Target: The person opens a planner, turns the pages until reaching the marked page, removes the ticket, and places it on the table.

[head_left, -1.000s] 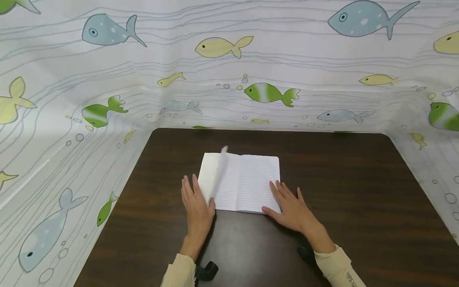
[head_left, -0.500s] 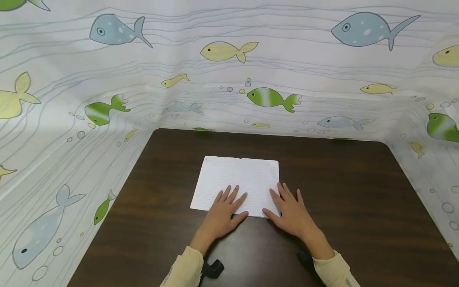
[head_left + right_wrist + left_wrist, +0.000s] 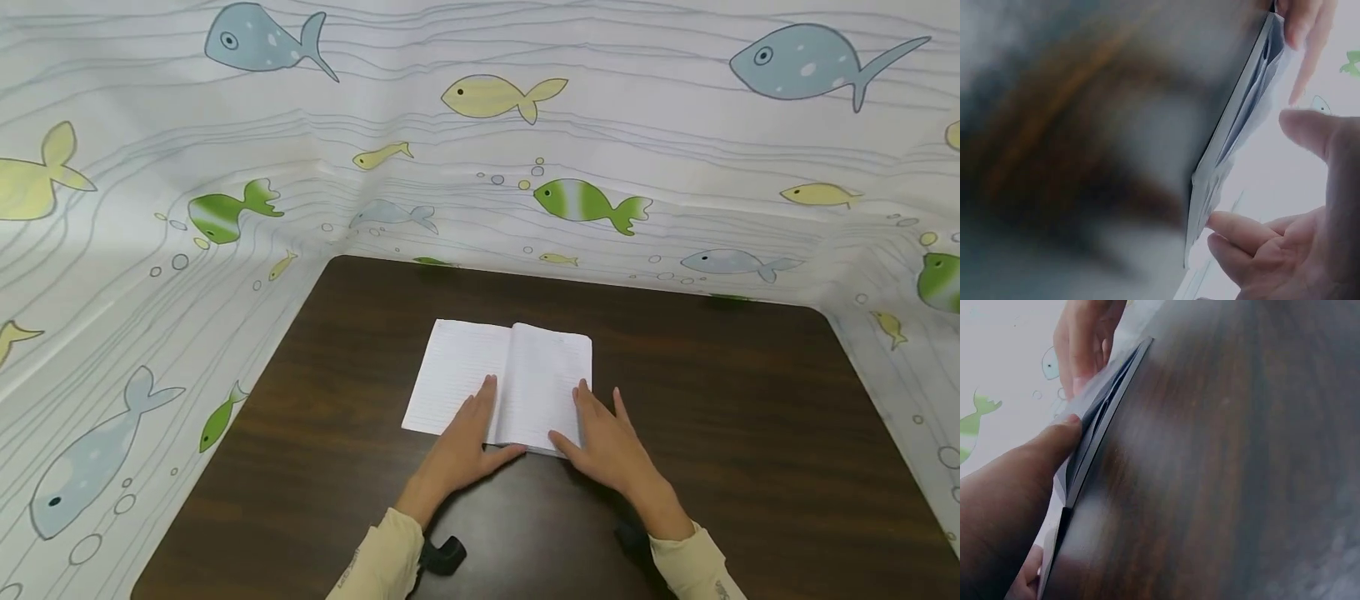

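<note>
An open notebook (image 3: 547, 383) with white lined pages lies on the dark wooden table. My left hand (image 3: 461, 446) rests along the gutter, its fingers straight and close together on the left page, the thumb reaching to the lower edge. By the notebook's lower right side, my right hand (image 3: 611, 446) touches the right page's edge with straight, spread fingers. The right page bulges up slightly near the gutter. In the left wrist view the left thumb (image 3: 1060, 437) meets the lower edge of the pages (image 3: 1094, 428). Small gaps show between the sheets (image 3: 1247, 112) in the right wrist view.
A white sheet (image 3: 420, 42) printed with fish stands behind the table and along its sides. The dark table top (image 3: 712, 400) surrounds the notebook. Black straps or mounts (image 3: 444, 556) sit at the wrists, below cream sleeves.
A page turning over at the left has come down flat. My left hand has moved right onto the notebook, then drawn its spread fingers together at the gutter. The right hand stays put.
</note>
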Tool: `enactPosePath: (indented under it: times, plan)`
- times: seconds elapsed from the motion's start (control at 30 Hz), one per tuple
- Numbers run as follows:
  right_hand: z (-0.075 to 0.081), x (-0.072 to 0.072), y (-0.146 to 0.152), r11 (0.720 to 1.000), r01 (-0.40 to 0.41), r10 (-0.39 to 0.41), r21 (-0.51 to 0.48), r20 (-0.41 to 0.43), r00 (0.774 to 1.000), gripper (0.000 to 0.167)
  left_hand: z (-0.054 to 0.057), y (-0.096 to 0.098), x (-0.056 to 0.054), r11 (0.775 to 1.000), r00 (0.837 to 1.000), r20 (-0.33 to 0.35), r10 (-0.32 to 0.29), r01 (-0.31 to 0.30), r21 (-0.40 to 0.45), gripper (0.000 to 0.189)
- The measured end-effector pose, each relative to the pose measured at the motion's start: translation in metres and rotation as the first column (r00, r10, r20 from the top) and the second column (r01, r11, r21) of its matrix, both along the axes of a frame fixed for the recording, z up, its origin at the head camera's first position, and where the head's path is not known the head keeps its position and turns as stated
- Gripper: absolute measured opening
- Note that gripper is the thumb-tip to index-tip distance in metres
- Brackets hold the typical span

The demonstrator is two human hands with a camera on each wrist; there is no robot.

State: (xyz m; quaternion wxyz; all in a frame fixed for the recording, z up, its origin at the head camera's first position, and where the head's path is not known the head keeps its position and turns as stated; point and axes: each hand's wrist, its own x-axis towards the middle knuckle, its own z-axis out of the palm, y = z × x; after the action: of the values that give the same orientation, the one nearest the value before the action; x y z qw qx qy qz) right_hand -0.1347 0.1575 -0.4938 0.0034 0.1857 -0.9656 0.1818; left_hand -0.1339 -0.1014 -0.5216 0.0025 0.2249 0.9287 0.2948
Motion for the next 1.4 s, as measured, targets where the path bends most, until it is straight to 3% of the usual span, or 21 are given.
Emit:
enactPosePath:
  times: [0.1, 0.23, 0.4, 0.5, 0.63, 0.73, 0.8, 0.87, 0.9, 1.03, 1.1, 1.13, 1.17, 1.2, 1.3, 1.37, 1.4]
  plan:
    - [-0.001, -0.003, -0.004, 0.999, -0.030, 0.030, -0.018, 0.021, 0.999, 0.093, 0.002, 0.000, 0.000, 0.999, 1.000, 0.012, 0.026, -0.027, 0.040, 0.112]
    - [-0.004, -0.004, -0.010, 0.999, -0.052, 0.052, -0.017, 0.039, 0.998, 0.108, 0.002, 0.000, 0.001, 0.997, 1.000, 0.019, 0.010, -0.011, 0.072, 0.107]
    - [-0.006, -0.003, -0.013, 0.994, -0.107, 0.107, 0.008, -0.072, 0.992, 0.105, 0.002, -0.001, 0.003, 0.997, 1.000, 0.018, 0.000, -0.001, 0.081, 0.093]
    - [-0.005, -0.003, -0.015, 0.984, -0.178, 0.178, 0.015, -0.197, 0.964, 0.096, 0.001, -0.001, 0.005, 0.997, 1.000, 0.010, 0.008, -0.009, 0.081, 0.088]
    - [-0.004, -0.004, -0.017, 0.970, -0.243, 0.226, -0.006, -0.356, 0.907, 0.078, 0.000, 0.000, 0.007, 0.993, 0.999, -0.012, 0.036, -0.034, 0.111, 0.083]
    - [-0.003, -0.006, -0.018, 0.971, -0.230, 0.176, -0.067, -0.450, 0.875, 0.064, -0.001, 0.001, 0.009, 0.986, 0.995, -0.064, 0.075, -0.065, 0.153, 0.080]
    - [-0.003, -0.006, -0.019, 0.975, -0.190, 0.113, -0.119, -0.468, 0.876, 0.060, -0.001, 0.002, 0.010, 0.975, 0.984, -0.122, 0.127, -0.101, 0.198, 0.080]
    - [-0.003, -0.006, -0.019, 0.977, -0.132, 0.046, -0.166, -0.443, 0.895, 0.059, -0.002, 0.003, 0.010, 0.955, 0.958, -0.193, 0.213, -0.162, 0.248, 0.085]
    - [-0.004, -0.006, -0.019, 0.978, -0.104, 0.020, -0.181, -0.417, 0.909, 0.064, -0.002, 0.003, 0.011, 0.943, 0.935, -0.233, 0.268, -0.205, 0.263, 0.089]
    - [-0.005, -0.003, -0.016, 0.988, -0.010, -0.038, -0.151, -0.309, 0.950, 0.078, 0.001, 0.000, 0.010, 0.875, 0.803, -0.349, 0.482, -0.426, 0.230, 0.103]
    - [-0.005, -0.003, -0.013, 0.992, 0.017, -0.052, -0.125, -0.285, 0.957, 0.079, 0.003, -0.001, 0.009, 0.856, 0.759, -0.404, 0.511, -0.493, 0.156, 0.108]
    - [-0.004, -0.002, -0.012, 0.994, 0.027, -0.058, -0.110, -0.280, 0.958, 0.079, 0.005, -0.002, 0.008, 0.855, 0.749, -0.434, 0.501, -0.506, 0.115, 0.107]
    - [-0.004, -0.002, -0.010, 0.994, 0.035, -0.061, -0.100, -0.278, 0.959, 0.079, 0.007, -0.002, 0.008, 0.865, 0.756, -0.452, 0.473, -0.496, 0.076, 0.104]
    - [-0.004, -0.002, -0.009, 0.995, 0.043, -0.067, -0.090, -0.275, 0.959, 0.080, 0.007, -0.002, 0.007, 0.886, 0.777, -0.461, 0.429, -0.461, 0.048, 0.098]
    - [-0.002, -0.001, -0.006, 0.996, 0.059, -0.072, -0.060, -0.255, 0.964, 0.083, 0.008, -0.001, 0.007, 0.956, 0.866, -0.427, 0.261, -0.293, -0.009, 0.076]
    - [-0.002, -0.001, -0.004, 0.997, 0.061, -0.069, -0.038, -0.229, 0.971, 0.085, 0.007, 0.000, 0.009, 0.986, 0.928, -0.339, 0.154, -0.168, -0.011, 0.062]
    - [-0.002, 0.000, -0.003, 0.998, 0.059, -0.064, -0.030, -0.216, 0.974, 0.087, 0.006, 0.001, 0.011, 0.992, 0.949, -0.292, 0.118, -0.124, -0.004, 0.054]
